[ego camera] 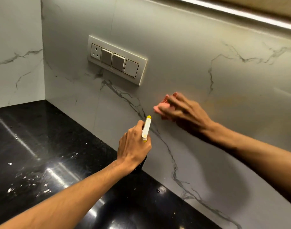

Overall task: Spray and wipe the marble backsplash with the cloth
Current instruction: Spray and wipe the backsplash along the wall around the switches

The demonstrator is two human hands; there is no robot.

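Observation:
The white marble backsplash (191, 60) with grey veins fills the wall ahead. My right hand (184, 111) presses a pink cloth (163, 107) flat against the marble, right of centre; the hand is blurred. My left hand (134, 146) grips a spray bottle (146, 128) with a white and yellow nozzle, its tip pointing at the wall just left of the cloth. The bottle's dark body is mostly hidden under my hand. A faint orange smear (227, 100) shows on the marble to the right of the cloth.
A switch plate (117, 61) with one socket and three switches sits on the wall above left of the cloth. A black glossy countertop (42, 154) below carries white crumbs. A side marble wall (16, 55) closes the left corner. A lit cabinet underside (240, 14) runs overhead.

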